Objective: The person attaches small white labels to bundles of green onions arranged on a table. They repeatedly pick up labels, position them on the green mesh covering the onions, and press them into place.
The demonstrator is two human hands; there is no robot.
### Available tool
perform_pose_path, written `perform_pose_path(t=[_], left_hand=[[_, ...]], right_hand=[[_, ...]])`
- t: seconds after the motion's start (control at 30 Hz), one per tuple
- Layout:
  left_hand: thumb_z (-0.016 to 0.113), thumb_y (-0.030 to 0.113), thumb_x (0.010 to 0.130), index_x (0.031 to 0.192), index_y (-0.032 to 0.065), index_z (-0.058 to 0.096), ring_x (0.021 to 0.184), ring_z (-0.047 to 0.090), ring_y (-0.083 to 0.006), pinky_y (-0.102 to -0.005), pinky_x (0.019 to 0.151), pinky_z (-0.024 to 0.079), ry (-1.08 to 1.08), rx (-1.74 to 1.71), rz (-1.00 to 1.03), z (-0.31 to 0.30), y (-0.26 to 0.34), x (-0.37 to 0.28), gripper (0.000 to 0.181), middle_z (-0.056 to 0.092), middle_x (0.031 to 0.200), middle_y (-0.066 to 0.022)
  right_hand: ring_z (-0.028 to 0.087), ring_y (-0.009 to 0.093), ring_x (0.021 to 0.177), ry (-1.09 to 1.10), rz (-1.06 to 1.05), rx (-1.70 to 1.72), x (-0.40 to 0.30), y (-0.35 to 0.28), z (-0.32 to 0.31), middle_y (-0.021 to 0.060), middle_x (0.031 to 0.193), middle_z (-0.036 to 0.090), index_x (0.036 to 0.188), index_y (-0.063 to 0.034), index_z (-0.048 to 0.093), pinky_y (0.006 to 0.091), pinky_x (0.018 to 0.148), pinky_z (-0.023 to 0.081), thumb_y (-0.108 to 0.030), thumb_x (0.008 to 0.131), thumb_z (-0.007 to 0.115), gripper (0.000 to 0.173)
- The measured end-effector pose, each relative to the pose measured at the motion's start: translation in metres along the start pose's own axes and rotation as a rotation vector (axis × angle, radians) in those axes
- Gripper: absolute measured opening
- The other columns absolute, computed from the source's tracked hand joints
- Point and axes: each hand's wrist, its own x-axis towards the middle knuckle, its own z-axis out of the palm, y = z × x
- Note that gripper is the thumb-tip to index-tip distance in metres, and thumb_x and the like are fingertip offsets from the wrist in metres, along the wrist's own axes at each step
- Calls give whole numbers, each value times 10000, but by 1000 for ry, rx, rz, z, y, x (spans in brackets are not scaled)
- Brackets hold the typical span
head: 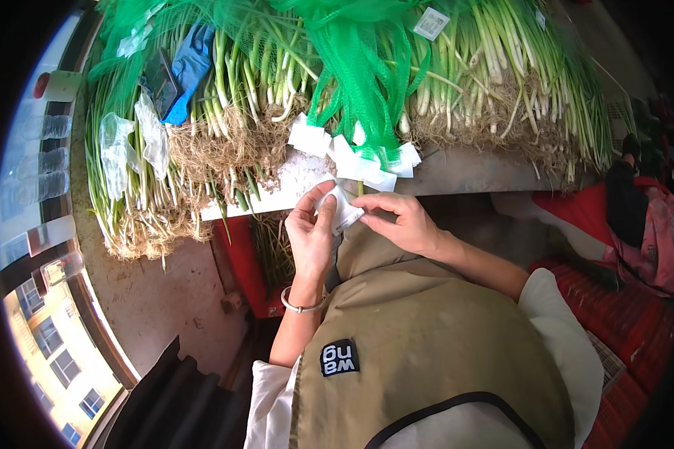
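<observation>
Just in front of the table's near edge, my left hand (314, 224) pinches white printed labels (340, 210) between thumb and fingers. My right hand (399, 220) has its thumb and fingertips at the labels' right edge; whether it grips them is unclear. Right beyond my hands, strips of green mesh netting (359, 84) hang over the table (443, 168), with several white tags (354, 163) at their near ends. Bunches of green onions with roots (219, 140) lie left of the netting, and more green onions (494, 84) lie to the right.
On the left onions rest a blue glove (191, 73), a dark phone-like object (162, 84) and crumpled clear plastic (117, 149). A small printed label (431, 23) lies on the right onions. Red crates (618, 325) stand at the right, near red and pink cloth (646, 241).
</observation>
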Motion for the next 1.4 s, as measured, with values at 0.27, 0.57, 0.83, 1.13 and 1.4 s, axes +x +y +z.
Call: perform_pose_path(t=[0.27, 0.57, 0.83, 1.13, 1.4], left_hand=[[554, 95, 883, 1080, -36, 575, 672, 512, -28, -174, 552, 417, 9, 171, 20, 2, -5, -1, 238, 611, 869, -42], [543, 93, 888, 983, -49, 609, 697, 516, -56, -195, 638, 430, 131, -96, -2, -17, -24, 9, 183, 612, 837, -38], [587, 55, 849, 926, -30, 629, 635, 494, -32, -185, 581, 407, 23, 74, 17, -15, -25, 3, 123, 602, 749, 0], [675, 51, 762, 937, -18, 618, 595, 577, -151, -261, 551, 465, -3, 640, 355, 6, -8, -11, 196, 605, 750, -80], [733, 160, 707, 975, 42, 607, 630, 591, -299, -352, 560, 485, -70, 939, 569, 33, 12, -20, 318, 590, 823, -114]], right_hand=[[593, 155, 779, 104, -148, -134, -6, 5, 1, 76, 883, 624, 934, -15, 646, 265, 680, 472, -10, 745, 667, 190], [538, 146, 742, 121, -341, -80, -17, -26, -17, 102, 913, 568, 971, 15, 620, 259, 647, 454, 82, 729, 623, 251], [553, 226, 660, 212, -158, -708, 4, 53, -26, 93, 887, 562, 1380, -134, 282, 328, 596, 464, 41, 753, 597, 723], [486, 73, 631, 365, -41, 26, 6, 15, -35, 37, 719, 543, 1343, -7, 234, 206, 578, 399, 67, 801, 520, 618], [523, 85, 686, 336, -70, 44, 9, -2, -33, 43, 744, 554, 1322, -16, 277, 212, 642, 435, 69, 796, 527, 588]])
